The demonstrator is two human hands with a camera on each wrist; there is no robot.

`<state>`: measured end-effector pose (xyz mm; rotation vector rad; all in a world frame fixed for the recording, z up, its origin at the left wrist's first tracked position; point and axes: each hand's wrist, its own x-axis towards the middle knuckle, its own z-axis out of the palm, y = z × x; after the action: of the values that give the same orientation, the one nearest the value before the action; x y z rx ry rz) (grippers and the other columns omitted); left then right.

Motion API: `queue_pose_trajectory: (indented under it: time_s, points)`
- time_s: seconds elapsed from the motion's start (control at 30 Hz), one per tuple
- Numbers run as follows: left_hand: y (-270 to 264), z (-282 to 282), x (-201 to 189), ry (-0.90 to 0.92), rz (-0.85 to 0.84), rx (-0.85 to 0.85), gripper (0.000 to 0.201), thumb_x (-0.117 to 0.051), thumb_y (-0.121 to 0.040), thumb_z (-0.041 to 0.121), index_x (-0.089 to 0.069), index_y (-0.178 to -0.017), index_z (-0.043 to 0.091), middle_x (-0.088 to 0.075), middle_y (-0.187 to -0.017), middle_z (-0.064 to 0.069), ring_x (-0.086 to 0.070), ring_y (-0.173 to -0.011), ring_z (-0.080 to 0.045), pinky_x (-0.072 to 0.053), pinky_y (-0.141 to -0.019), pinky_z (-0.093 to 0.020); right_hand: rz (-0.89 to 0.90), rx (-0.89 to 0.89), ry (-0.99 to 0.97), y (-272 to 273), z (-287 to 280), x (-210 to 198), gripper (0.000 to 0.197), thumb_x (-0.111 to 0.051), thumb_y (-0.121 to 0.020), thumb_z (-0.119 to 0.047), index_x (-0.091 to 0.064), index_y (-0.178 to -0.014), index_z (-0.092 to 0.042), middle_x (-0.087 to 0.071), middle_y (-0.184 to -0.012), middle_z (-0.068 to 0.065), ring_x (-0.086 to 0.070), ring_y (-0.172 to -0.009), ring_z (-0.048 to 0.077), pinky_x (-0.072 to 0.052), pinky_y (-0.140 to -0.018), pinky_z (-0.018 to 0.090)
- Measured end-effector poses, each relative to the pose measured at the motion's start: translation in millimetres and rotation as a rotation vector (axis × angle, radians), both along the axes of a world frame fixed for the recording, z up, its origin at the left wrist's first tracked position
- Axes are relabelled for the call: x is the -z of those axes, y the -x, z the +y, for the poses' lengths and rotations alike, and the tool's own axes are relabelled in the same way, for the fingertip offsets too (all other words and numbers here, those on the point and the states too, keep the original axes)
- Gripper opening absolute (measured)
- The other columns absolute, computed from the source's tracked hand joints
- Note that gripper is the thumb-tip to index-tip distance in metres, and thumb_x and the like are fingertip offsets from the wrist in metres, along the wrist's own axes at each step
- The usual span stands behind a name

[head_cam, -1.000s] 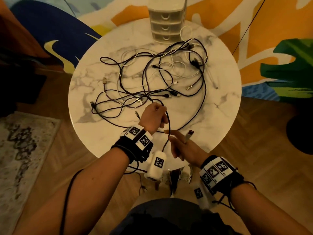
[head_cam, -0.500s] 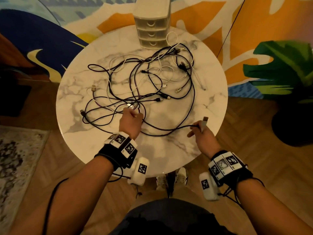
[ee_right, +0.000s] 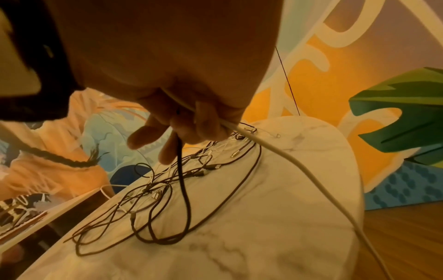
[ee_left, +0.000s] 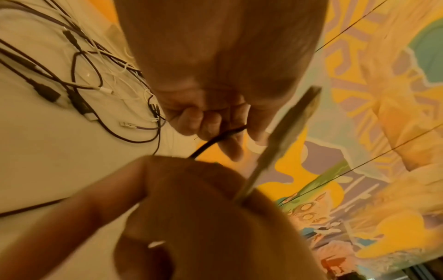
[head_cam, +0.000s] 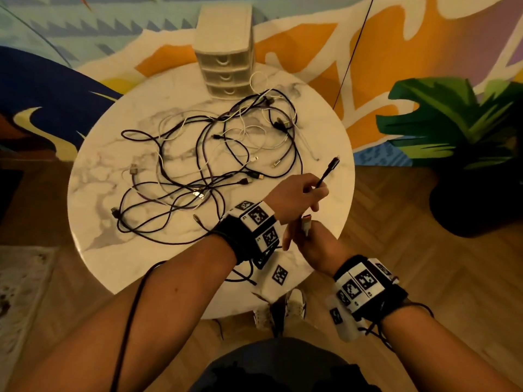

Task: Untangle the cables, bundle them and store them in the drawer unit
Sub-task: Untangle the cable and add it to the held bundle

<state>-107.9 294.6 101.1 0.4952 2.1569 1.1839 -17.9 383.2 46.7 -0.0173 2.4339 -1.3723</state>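
A patterned grey rug (head_cam: 17, 281) is seen on the wooden floor at the far left. The round white marble desk (head_cam: 119, 267) is covered across its middle by a tangle of black and white cables (head_cam: 203, 165), loose and unbundled, spread from the left edge towards the back. At the back of the desk a small beige three-drawer plastic unit (head_cam: 225, 49) is seen, its drawers closed; a white loop of the tangle lies just beside its right side.

Right of the tangle, the left hand (head_cam: 294, 198) is held over the desk's near right part, and a thin black cable end (head_cam: 328, 172) is pinched in its curled grip, the plug pointing up and to the right. Just below it, the right hand (head_cam: 314, 244) is clenched around a white cable (ee_right: 287, 157) whose plug (head_cam: 305, 226) sticks up from the fist; in the right wrist view a black cable (ee_right: 182, 181) is also held, hanging down to the desk.

A green-leaved potted plant (head_cam: 458, 128) stands on the floor at the far right.
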Motion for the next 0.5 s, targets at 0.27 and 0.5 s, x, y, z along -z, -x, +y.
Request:
queue_pose_trajectory:
  time_s: [0.27, 0.5]
  points:
    - [0.9, -10.3, 1.8, -0.138, -0.032, -0.186, 0.021, -0.051, -0.095, 0.020, -0.068, -0.090, 0.009, -0.063, -0.081, -0.019, -0.057, -0.059, -0.027, -0.052, -0.058, -0.038, 0.051, 0.428, 0.444, 3.5, 13.3, -12.5, 0.014, -0.034, -0.095, -0.003, -0.038, -0.088, -0.015, -0.062, -0.090, 0.019, -0.045, -0.050, 0.013, -0.037, -0.049, 0.018]
    - [-2.1, -9.6, -5.5, -0.252, -0.074, -0.396, 0.011, -0.056, -0.092, 0.014, -0.063, -0.094, 0.006, -0.052, -0.059, 0.009, -0.045, -0.047, -0.003, -0.040, -0.051, -0.022, -0.025, 0.332, 0.507, 22.3, 15.0, -21.2, 0.027, -0.031, -0.103, -0.023, -0.047, -0.082, -0.017, -0.045, -0.062, -0.001, -0.041, -0.053, 0.009, -0.032, -0.048, 0.013]
